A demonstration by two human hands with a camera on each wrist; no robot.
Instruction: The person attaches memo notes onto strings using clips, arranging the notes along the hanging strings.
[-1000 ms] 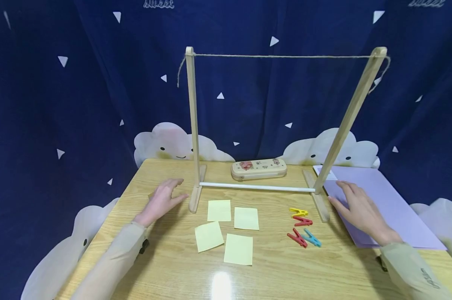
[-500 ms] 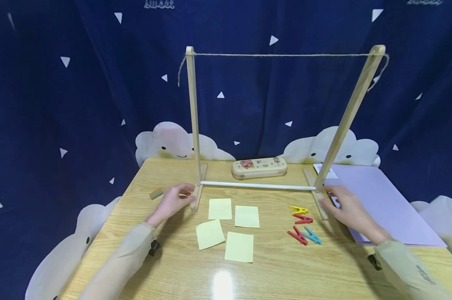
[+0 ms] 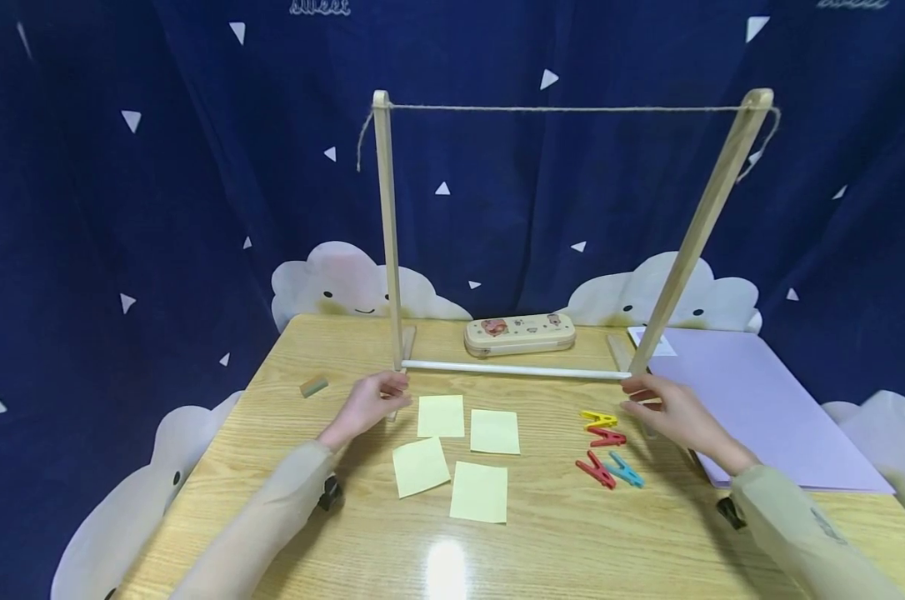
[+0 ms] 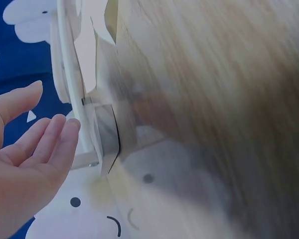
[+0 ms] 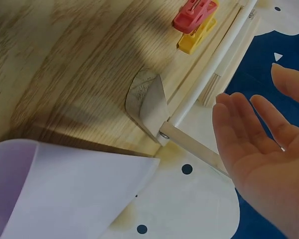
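Note:
A wooden stand (image 3: 390,242) has two posts, a white rod (image 3: 512,369) low between them and a string (image 3: 565,108) tied across the top. My left hand (image 3: 370,406) is over the left foot, near the rod's end, with relaxed fingers. Thumb and fingers are spread apart with nothing between them in the left wrist view. My right hand (image 3: 670,411) mirrors it over the right foot (image 5: 149,107), also holding nothing. Between the hands lie several pale yellow sticky notes (image 3: 478,492). A yellow clothespin (image 3: 597,419), two red clothespins (image 3: 596,472) and a blue clothespin (image 3: 624,471) lie nearer the right hand.
A cream pencil case (image 3: 520,335) lies behind the rod. Lilac sheets (image 3: 767,408) cover the table's right side, under a white card (image 3: 655,342). Left of the stand is a small tan-and-grey block (image 3: 313,387). A dark blue curtain (image 3: 197,208) hangs behind.
Both hands have moved inward, the left one rightward and the right one leftward, to over the stand's feet. The small block on the left has come into view.

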